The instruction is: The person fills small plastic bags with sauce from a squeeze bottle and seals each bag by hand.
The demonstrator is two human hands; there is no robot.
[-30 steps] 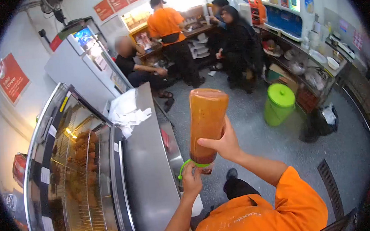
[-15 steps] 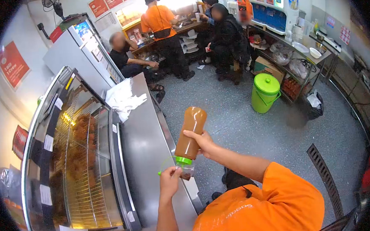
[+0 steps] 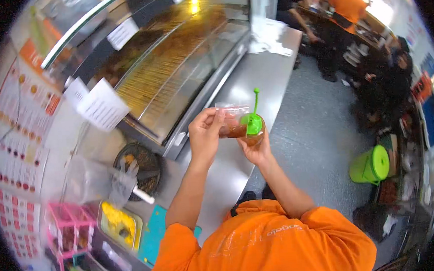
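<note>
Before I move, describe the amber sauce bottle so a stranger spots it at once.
Find the long stainless-steel counter beside the glass food cabinet. In view before it, the left hand pinches a clear plastic bag and the right hand holds the amber bottle. Unlike the bag, it has a bright green cap with a knob-tipped strap.

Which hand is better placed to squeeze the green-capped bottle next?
Probably the right hand: it grips the bottle, while the left hand is occupied pinching the small clear bag by the green cap.
</note>
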